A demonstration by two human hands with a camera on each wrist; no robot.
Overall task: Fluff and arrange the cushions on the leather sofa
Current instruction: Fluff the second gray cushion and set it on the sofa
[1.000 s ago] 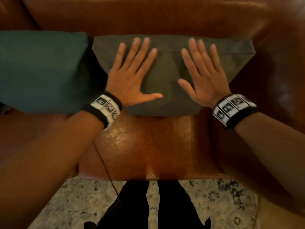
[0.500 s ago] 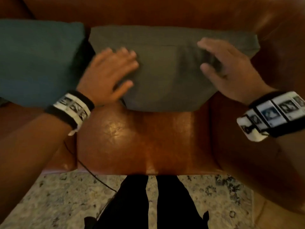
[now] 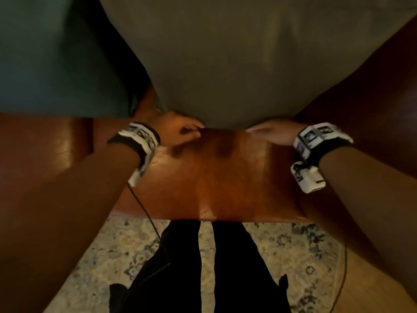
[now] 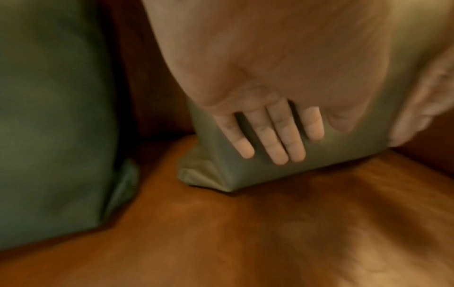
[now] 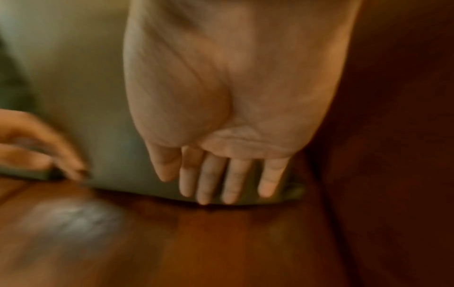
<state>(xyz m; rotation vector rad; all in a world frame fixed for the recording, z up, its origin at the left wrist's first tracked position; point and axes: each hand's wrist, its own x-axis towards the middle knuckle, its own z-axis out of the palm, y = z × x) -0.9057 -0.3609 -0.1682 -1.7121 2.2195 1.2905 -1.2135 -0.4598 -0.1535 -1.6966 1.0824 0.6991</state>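
Two hands met the bottom edge of an olive cushion [image 3: 237,64] standing on a brown leather sofa [image 3: 214,172]. That cushion is the landmark for everything below.

Risks came first. With both hands low on it, the tall cushion looked likely to tip forward or slump if its base was pushed or lifted unevenly; soft filling gives little support. A sideways shove could also knock the teal cushion [image 3: 56,53], which stood just left of the olive one and close enough to be bumped. Glossy leather under the olive cushion might let its base slide towards the front of the seat.

Hand pose next. The left hand [image 3: 174,129] sat at the olive cushion's lower left corner; in the left wrist view its fingers [image 4: 277,143] lay straight, slightly spread and flat against the fabric, pressing rather than gripping. The right hand [image 3: 274,132] sat at the lower right corner; in the right wrist view its fingers [image 5: 233,180] were straight and together, tips down at the cushion's bottom seam where it met the seat. Neither hand curled round anything. Both forearms reached in from either side of the cushion, each wearing a wristband.

Below the sofa's front edge lay a patterned rug [image 3: 293,256].
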